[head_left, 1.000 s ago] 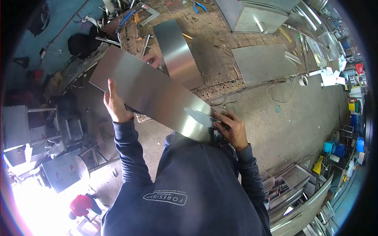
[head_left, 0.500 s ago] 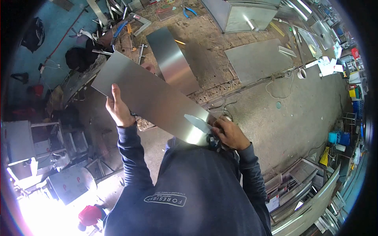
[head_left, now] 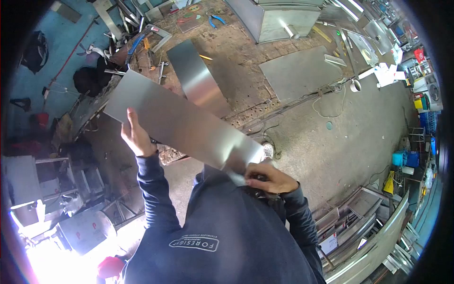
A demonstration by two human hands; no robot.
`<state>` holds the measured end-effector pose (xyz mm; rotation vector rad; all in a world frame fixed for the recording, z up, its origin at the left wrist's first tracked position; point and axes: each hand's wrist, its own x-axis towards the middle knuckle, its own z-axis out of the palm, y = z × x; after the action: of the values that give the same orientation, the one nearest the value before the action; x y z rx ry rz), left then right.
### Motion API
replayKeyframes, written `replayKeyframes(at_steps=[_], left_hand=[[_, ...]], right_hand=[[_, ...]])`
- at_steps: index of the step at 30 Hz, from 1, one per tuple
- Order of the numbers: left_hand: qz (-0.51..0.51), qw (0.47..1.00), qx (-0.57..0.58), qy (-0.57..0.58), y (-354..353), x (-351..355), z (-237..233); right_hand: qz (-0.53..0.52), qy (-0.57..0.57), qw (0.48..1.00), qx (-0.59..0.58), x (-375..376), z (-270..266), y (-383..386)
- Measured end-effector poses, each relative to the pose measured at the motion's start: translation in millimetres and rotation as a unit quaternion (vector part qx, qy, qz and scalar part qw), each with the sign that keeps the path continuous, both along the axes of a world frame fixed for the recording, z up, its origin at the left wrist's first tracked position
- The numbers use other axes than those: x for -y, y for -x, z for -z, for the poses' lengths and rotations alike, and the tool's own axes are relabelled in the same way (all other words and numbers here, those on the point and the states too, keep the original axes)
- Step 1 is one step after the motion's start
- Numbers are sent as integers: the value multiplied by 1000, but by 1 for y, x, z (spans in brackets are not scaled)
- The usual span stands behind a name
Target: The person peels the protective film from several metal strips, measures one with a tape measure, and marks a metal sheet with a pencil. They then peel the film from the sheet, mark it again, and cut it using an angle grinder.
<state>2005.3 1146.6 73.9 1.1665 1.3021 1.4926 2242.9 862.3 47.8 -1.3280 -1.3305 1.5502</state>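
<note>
A long, brushed metal sheet [head_left: 175, 118] slants across in front of me, its lower right end close to my body. My left hand [head_left: 137, 135] grips its left edge, thumb on the upper face and the other fingers hidden beneath. At the near right corner, my right hand [head_left: 269, 179] is closed, its fingers curled and pinched together. A small pale patch [head_left: 237, 178] shows beside those fingertips; I cannot tell what they pinch. Beyond the held sheet, a second metal strip [head_left: 196, 75] lies on the worn wooden workbench [head_left: 241, 57].
On the bench are blue-handled pliers [head_left: 216, 21], a flat metal plate [head_left: 302, 73] and a large metal box [head_left: 279, 21]. A cable [head_left: 326, 113] trails over the floor. Metal offcuts [head_left: 354, 222] fill a rack at lower right. Bright glare and a person's red headwear [head_left: 111, 266] appear at lower left.
My right hand has moved down and toward my body along the sheet's end. The pale pointed shape over the sheet is now mostly gone from view. My left hand keeps its hold.
</note>
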Motion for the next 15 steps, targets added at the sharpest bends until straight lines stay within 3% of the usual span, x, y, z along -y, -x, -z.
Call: replayKeyframes(at_steps=[2, 5, 7, 9, 10, 11, 13, 15], left_hand=[[-8, 1000, 25, 12, -4, -3, -3], [-17, 998, 58, 30, -9, -9, -13], [-16, 990, 142, 6, -19, -10, -29], [-19, 991, 134, -16, -26, -14, -46], [-25, 991, 123, -36, -31, -15, -55], [-16, 991, 126, -34, -41, -16, -64], [-127, 974, 107, -157, -65, -18, -82], [-45, 953, 60, -293, -87, -14, -94]], right_hand=[[144, -23, 989, -21, 20, 21, 5], [157, -17, 987, 9, 43, 24, -1], [199, -76, 977, 27, 49, 23, 8], [269, 61, 958, -84, 61, 16, 15], [345, 37, 934, -84, 65, 28, 23], [353, 35, 931, -82, 68, 34, 23], [479, 79, 863, -142, 75, 42, 21], [531, 79, 830, -150, 84, 49, 17]])
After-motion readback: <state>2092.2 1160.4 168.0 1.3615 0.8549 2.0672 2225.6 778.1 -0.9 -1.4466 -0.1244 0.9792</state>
